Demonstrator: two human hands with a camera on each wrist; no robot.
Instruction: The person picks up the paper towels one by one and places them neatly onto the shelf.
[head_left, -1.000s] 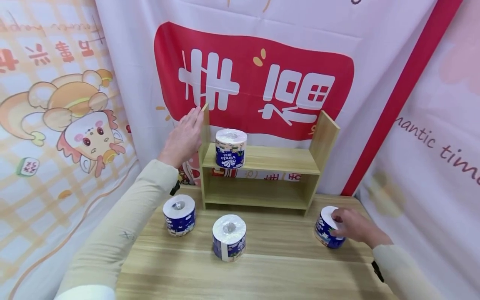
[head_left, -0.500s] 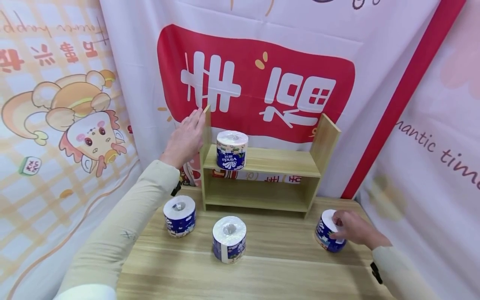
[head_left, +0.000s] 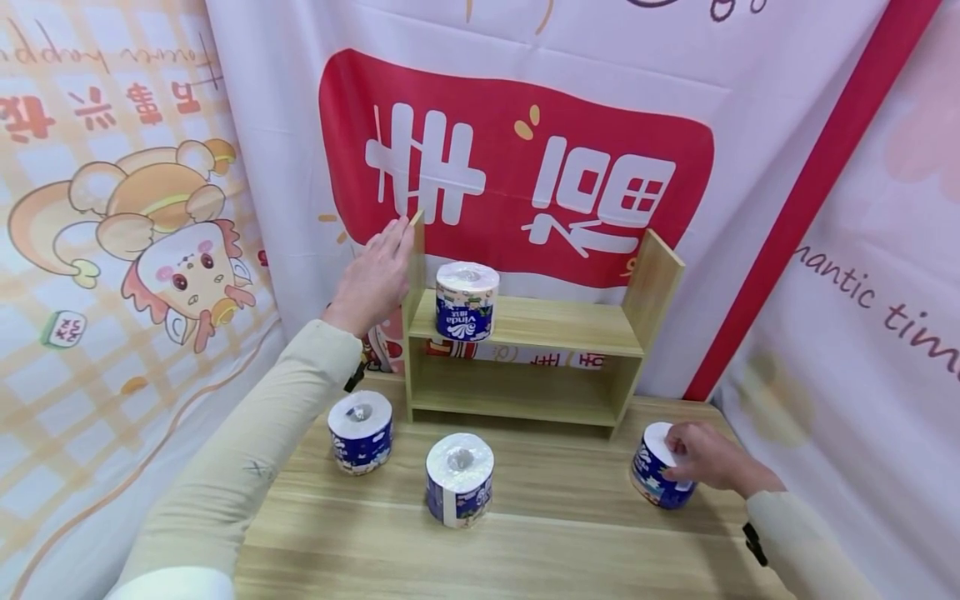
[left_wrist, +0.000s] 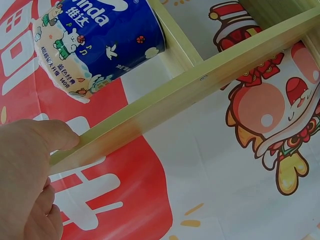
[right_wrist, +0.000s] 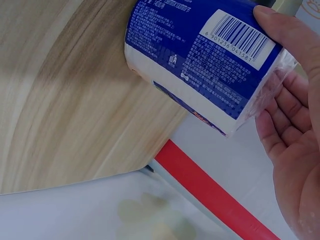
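My left hand (head_left: 375, 275) pinches the upper end of the left side panel (left_wrist: 125, 117) of a small two-tier wooden shelf (head_left: 517, 392), thumb on one face and fingers behind. A blue-and-white wrapped toilet roll (head_left: 467, 304) stands on the upper tier beside that panel; its printed side fills the top of the left wrist view. At the table's right side, my right hand (head_left: 708, 457) grips another toilet roll (right_wrist: 200, 55) by its top rim. In the right wrist view the thumb lies on the blue wrapper near the barcode, with the fingers curled at the roll's end.
Two more toilet rolls stand on the wooden table (head_left: 540, 558): one at the left (head_left: 360, 433), the other front centre (head_left: 460, 481). Printed cloth walls (head_left: 285, 108) enclose the table behind and on both sides. The shelf's lower tier is bare.
The head view has shifted slightly, so everything appears a little lower and further right. Both hands keep their holds on the panel and the toilet roll.
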